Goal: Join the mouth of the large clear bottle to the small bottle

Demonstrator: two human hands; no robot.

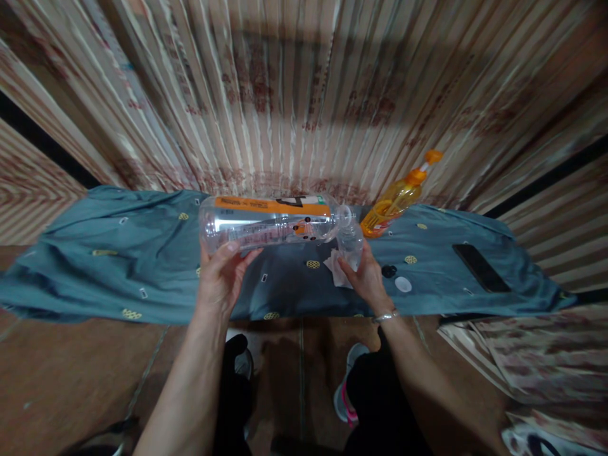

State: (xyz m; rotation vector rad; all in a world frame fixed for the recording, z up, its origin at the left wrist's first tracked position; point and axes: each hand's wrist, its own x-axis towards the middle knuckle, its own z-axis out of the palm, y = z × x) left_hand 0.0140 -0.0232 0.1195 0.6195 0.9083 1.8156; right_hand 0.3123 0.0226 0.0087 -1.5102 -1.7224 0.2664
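Note:
My left hand (pixel 222 273) is closed around the base end of a large clear plastic bottle (pixel 266 231) with an orange and silver label. The bottle lies nearly level in the air, its neck pointing right. At that neck, my right hand (pixel 365 273) grips a small clear plastic container (pixel 350 242); whether it is a cup or a little bottle I cannot tell. The two mouths meet or nearly meet. White tissue (pixel 338 271) shows beneath the container, beside my right fingers. Whether any liquid is in the large bottle is unclear.
Behind my right hand, a tilted-looking orange pump bottle (pixel 392 204) stands on the blue-green cloth (pixel 156 272). A black cap (pixel 389 272), a white cap (pixel 403 284) and a phone (pixel 481 268) lie to the right. Pleated curtain-like sheeting (pixel 294 114) rises behind.

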